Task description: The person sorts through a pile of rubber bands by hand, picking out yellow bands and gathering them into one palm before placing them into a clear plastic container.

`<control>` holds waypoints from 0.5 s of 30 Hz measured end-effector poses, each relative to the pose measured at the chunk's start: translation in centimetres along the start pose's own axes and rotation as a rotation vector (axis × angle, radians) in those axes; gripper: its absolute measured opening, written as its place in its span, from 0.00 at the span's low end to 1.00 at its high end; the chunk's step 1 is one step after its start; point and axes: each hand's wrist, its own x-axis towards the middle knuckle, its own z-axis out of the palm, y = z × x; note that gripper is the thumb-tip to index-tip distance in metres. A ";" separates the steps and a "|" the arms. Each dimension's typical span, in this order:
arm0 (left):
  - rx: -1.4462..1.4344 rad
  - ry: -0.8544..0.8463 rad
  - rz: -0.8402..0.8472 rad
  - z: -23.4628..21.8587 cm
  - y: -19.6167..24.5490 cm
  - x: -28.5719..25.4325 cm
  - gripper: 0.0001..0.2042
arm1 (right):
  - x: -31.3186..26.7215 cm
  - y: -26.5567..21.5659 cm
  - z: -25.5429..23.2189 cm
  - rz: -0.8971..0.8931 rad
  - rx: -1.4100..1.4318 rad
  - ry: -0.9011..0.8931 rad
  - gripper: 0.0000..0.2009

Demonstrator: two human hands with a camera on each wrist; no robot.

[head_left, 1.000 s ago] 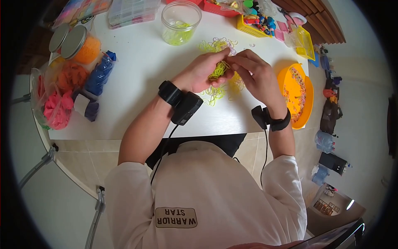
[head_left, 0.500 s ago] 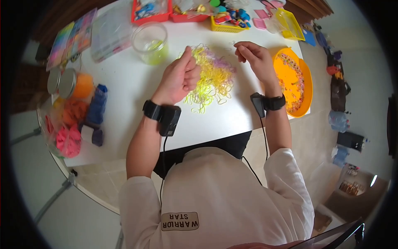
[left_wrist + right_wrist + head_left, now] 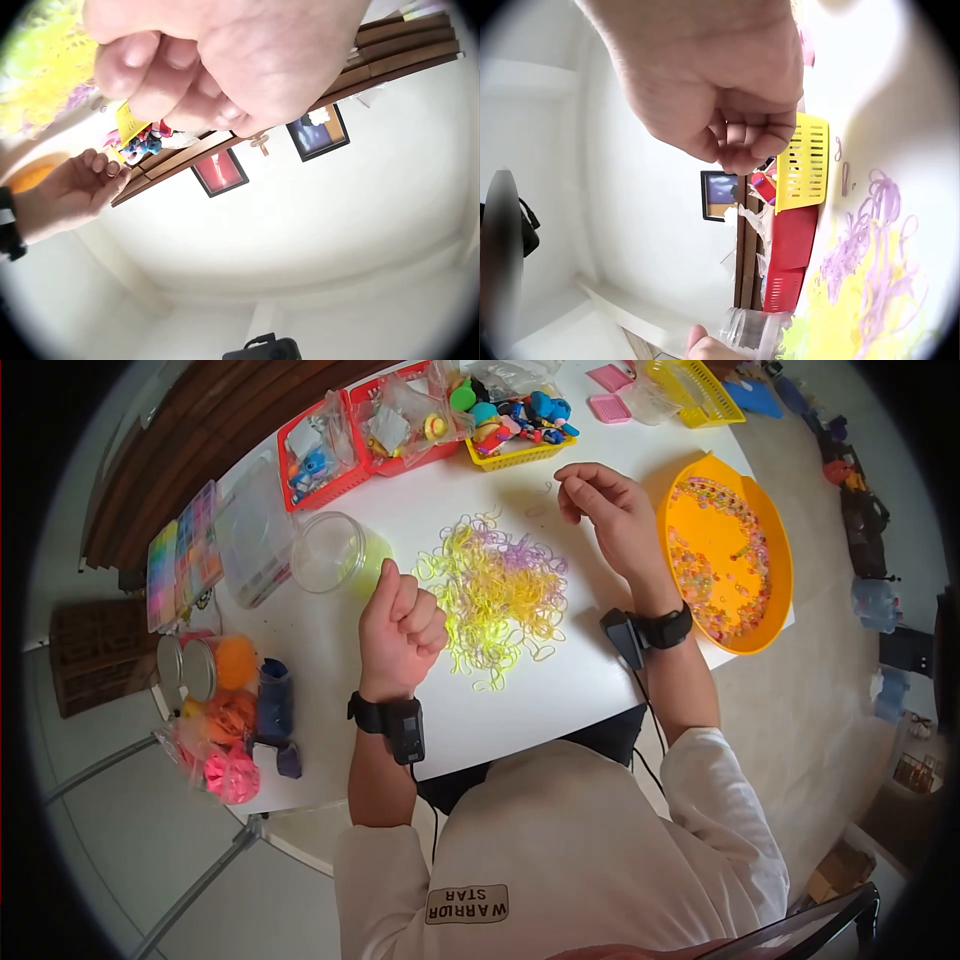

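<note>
Loosely piled on the white table [image 3: 590, 660] lie yellow, yellow-green and purple rubber bands [image 3: 500, 585]. My left hand [image 3: 402, 635] is a fist just left of the pile, thumb up along the curled fingers. The yellow-green bands it gathered earlier are hidden inside. Beyond it leans a clear jar [image 3: 328, 550] with yellow-green bands inside. Right of the pile, my right hand [image 3: 615, 525] hovers with loosely bent fingers. In the right wrist view, nothing shows between its fingers [image 3: 742, 154]. Several stray bands [image 3: 845, 178] lie on the tabletop near it.
An orange tray [image 3: 725, 630] of small beads stands at the right. Red baskets [image 3: 330, 495] and a yellow basket [image 3: 520, 457] of small toys line the back. Lidded jars [image 3: 200, 670], bagged pink and orange items [image 3: 230, 770] and a clear case [image 3: 250, 545] occupy the left.
My left hand, cupped around yellow-green bands at first, has closed into a fist and moved left off the pile. The right hand has drawn away from it. The head view has swung.
</note>
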 end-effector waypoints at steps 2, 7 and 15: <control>0.000 -0.037 0.007 -0.3 0.1 0.0 0.25 | -0.2 -0.1 0.0 0.010 -0.021 -0.008 0.09; -0.056 -0.046 0.002 -1.1 -0.3 -0.3 0.25 | -0.6 -0.4 0.8 0.034 -0.082 0.032 0.09; -0.074 -0.113 -0.018 0.1 -1.0 0.2 0.25 | -0.9 -0.1 1.1 0.040 -0.332 -0.083 0.10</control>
